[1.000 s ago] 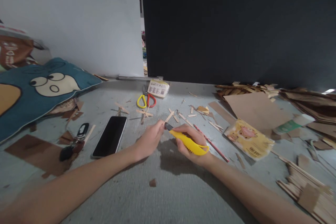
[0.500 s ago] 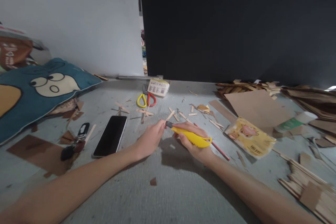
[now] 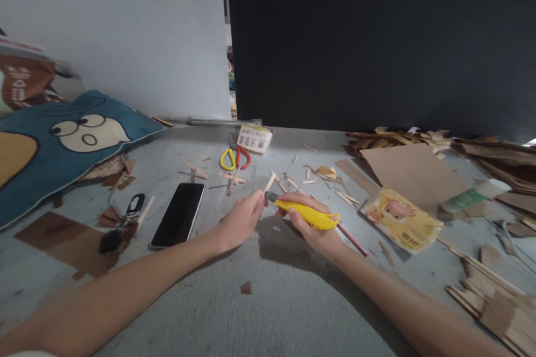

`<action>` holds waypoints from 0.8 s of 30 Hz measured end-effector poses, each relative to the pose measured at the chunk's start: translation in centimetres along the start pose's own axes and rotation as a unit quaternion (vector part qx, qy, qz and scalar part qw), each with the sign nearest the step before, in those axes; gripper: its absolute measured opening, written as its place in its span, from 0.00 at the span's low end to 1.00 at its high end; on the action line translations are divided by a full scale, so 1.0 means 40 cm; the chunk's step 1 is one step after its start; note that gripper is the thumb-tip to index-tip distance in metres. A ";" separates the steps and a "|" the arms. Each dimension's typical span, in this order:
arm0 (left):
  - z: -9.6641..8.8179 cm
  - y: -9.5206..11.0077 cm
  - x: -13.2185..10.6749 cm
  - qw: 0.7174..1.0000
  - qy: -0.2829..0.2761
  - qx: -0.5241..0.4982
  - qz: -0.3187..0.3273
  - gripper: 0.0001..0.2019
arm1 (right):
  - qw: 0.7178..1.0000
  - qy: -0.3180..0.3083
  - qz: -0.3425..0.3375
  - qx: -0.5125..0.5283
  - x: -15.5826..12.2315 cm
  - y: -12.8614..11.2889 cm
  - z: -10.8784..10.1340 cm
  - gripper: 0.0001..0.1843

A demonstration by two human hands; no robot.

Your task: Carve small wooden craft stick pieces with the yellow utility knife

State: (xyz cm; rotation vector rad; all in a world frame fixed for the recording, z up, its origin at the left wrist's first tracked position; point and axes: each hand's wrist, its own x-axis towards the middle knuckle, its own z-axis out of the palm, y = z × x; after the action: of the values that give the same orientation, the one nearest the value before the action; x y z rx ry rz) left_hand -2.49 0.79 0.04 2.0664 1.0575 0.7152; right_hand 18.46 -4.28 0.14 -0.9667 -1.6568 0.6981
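Observation:
My left hand is closed on a thin wooden stick, whose pale end sticks up past the fingertips. In my right hand is a yellow utility knife, gripped along its handle. The knife's dark metal tip points left and meets the stick close to my left fingertips; whether it cuts in, I cannot tell. Just beyond my hands lie small wooden pieces crossed over each other and loose sticks. Partly behind my right hand, a red pencil lies on the grey table.
Left of my hands are a black phone, keys and a blue cushion. Ahead lie scissors with yellow and red handles and a small packet. Rightward are a yellow packet, a glue stick and cardboard.
The stick in my left hand now stands a little more upright. Both hands keep their holds and nearly the same place; the whole view has shifted slightly.

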 end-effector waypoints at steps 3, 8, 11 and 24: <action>0.000 0.002 -0.001 1.000 0.002 0.009 -0.003 0.14 | 1.000 -0.002 -0.012 0.002 0.001 0.001 0.002 0.12; -0.004 0.004 0.002 1.000 0.012 0.006 0.005 0.14 | 1.000 0.003 0.005 0.020 -0.001 0.003 -0.003 0.12; -0.005 0.000 0.003 1.000 0.015 0.002 -0.003 0.15 | 0.999 0.006 0.024 0.036 -0.002 0.005 -0.007 0.12; -0.002 -0.020 0.005 0.999 0.026 0.000 0.027 0.09 | 0.998 0.009 0.022 0.057 -0.007 0.032 -0.008 0.11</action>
State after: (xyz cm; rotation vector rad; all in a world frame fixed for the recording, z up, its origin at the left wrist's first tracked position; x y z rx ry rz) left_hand -2.80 1.33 -0.52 2.0945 1.0334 0.8004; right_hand 19.12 -3.90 -0.96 -0.9268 -1.5673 0.8025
